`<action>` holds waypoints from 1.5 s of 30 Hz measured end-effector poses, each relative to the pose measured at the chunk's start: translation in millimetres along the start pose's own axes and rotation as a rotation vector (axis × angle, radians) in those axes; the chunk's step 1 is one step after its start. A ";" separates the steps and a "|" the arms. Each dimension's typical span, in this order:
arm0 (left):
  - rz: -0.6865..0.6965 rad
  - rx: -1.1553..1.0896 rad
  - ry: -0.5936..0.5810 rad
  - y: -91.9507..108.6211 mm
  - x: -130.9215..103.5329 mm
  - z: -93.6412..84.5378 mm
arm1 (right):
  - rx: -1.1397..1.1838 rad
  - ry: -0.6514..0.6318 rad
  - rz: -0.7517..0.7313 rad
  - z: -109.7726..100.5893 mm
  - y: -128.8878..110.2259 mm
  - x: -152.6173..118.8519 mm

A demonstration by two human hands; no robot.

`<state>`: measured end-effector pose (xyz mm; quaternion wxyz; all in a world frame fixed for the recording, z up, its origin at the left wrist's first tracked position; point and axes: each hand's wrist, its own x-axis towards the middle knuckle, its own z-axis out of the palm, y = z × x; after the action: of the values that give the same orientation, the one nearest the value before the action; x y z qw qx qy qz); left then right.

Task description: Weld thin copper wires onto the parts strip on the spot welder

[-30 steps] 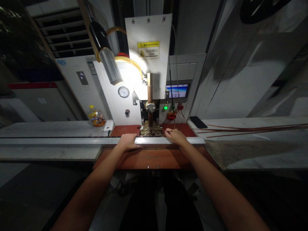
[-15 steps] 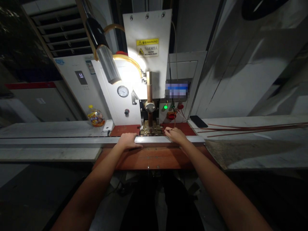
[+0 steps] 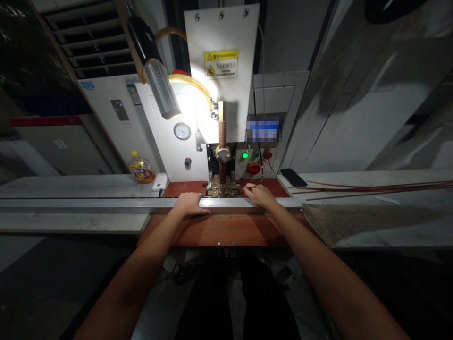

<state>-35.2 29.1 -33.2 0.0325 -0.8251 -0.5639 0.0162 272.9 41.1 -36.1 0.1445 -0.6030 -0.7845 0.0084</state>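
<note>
A long silvery metal bar (image 3: 226, 203) lies across the front of the machine. My left hand (image 3: 189, 204) is closed over it, with the thumb along the near side and the fingers over the far edge. My right hand (image 3: 259, 194) rests at the bar's right part, its thumb and forefinger pinched on a thin copper-coloured rod, mostly hidden by the hand. Between the hands, an upright copper electrode (image 3: 222, 174) comes down onto a small brass-coloured fixture (image 3: 226, 187) just behind the bar.
Several thin copper-coloured rods (image 3: 354, 190) lie on the right bench beside a dark phone (image 3: 293, 177). A bottle (image 3: 141, 169) and a white device (image 3: 160, 182) stand on the left. A lit lamp (image 3: 162, 89) hangs over the machine, left of its warning plate (image 3: 221, 63).
The whole view has shifted slightly as the head moved. Both hands keep nearly the same places and grips; the bar and electrode look unchanged.
</note>
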 end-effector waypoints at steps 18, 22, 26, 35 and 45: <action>-0.005 -0.016 0.031 2.1 -1.7 -2.1 | 0.175 0.015 -0.044 2.7 -17.4 12.5; -0.007 -0.017 0.025 2.9 -2.3 -3.5 | 0.154 -0.013 -0.051 5.7 -20.6 14.3; -0.018 -0.025 0.018 3.3 -2.5 -2.8 | 0.164 -0.028 -0.083 8.2 -23.0 16.0; -0.025 -0.030 0.023 4.5 -3.9 -4.1 | 0.193 -0.043 -0.110 6.8 -25.0 12.6; -0.035 -0.044 0.017 6.6 -5.0 -5.9 | 0.173 -0.050 -0.110 5.3 -25.2 10.4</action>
<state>-30.5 21.9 -27.8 0.0193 -0.8158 -0.5779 -0.0037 245.5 45.0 -34.3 0.1768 -0.5439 -0.8161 0.0831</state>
